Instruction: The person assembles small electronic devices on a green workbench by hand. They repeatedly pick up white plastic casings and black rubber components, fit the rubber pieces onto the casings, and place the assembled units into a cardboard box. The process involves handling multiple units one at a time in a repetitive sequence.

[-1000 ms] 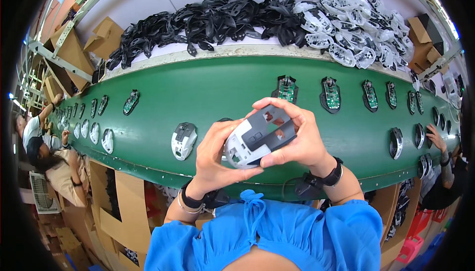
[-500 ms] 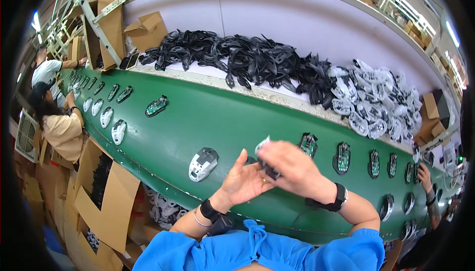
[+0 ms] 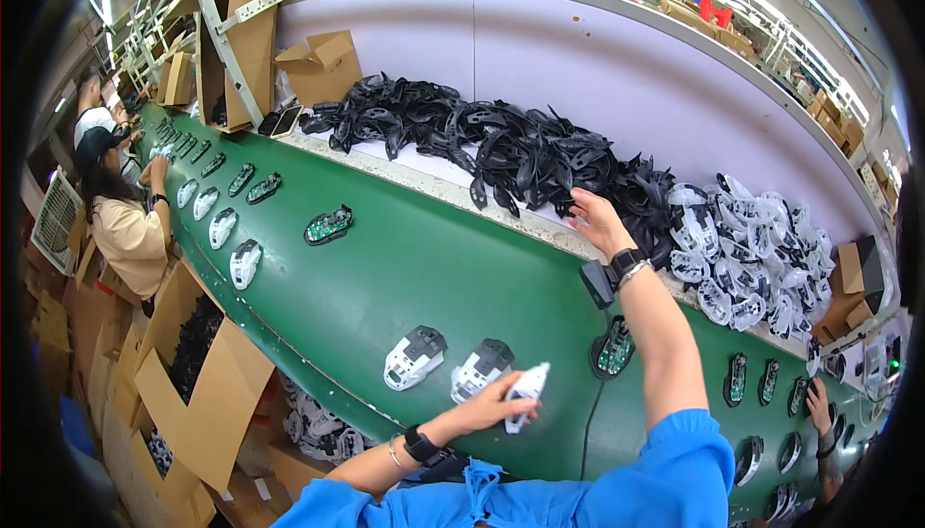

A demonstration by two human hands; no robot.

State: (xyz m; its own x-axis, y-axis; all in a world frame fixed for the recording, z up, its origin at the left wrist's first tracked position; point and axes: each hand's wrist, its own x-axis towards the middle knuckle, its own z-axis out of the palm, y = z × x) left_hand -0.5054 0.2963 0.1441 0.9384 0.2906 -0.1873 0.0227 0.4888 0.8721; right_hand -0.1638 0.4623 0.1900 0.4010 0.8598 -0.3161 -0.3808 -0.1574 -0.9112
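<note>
My left hand (image 3: pixel 485 409) is closed on a white mouse shell (image 3: pixel 527 393), held tilted just above the green belt. Beside it lies a white and black mouse shell (image 3: pixel 482 370), with a similar one to its left. My right hand (image 3: pixel 599 222) reaches across the belt to the near edge of a pile of black plastic parts (image 3: pixel 540 157). Its fingers are stretched and apart, with nothing visible in them. Left of my right forearm, a mouse base with a green circuit board (image 3: pixel 613 347) rests on the belt, partly covered by the arm.
White translucent shells (image 3: pixel 742 249) are heaped beside the black parts on the far ledge. More bases and shells line the green belt (image 3: pixel 366 287). Two people work at the far left; another person's hand (image 3: pixel 819 408) is at the right. Open cardboard boxes (image 3: pixel 202 383) stand at the lower left.
My hands were together over the belt and have separated. The right has stretched away to the black pile; the left keeps the white shell. The whole view has shifted.
</note>
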